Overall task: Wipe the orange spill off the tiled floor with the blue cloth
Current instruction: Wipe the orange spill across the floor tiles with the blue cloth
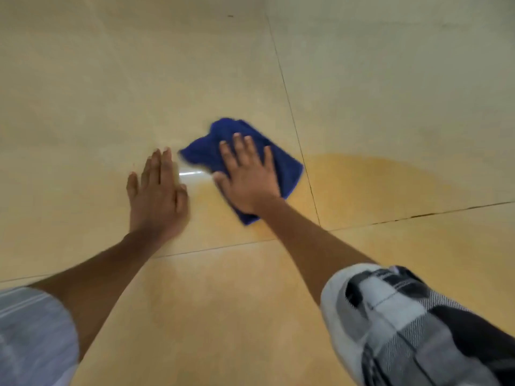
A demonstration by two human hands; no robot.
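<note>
A folded blue cloth [284, 165] lies flat on the beige tiled floor [139, 79], near the middle of the view. My right hand [248, 176] presses down on it with straight, spread fingers. My left hand [158, 196] rests flat on the bare tile just left of the cloth, fingers together. An orange film of spill [376, 185] spreads over the tiles to the right of the cloth and toward me, and a paler wet streak [192, 174] glints between the two hands.
Dark grout lines [295, 129] cross just right of the cloth and below both hands. A small dark speck [230, 16] lies far off on the floor. My rolled sleeves [404, 316] fill the lower corners.
</note>
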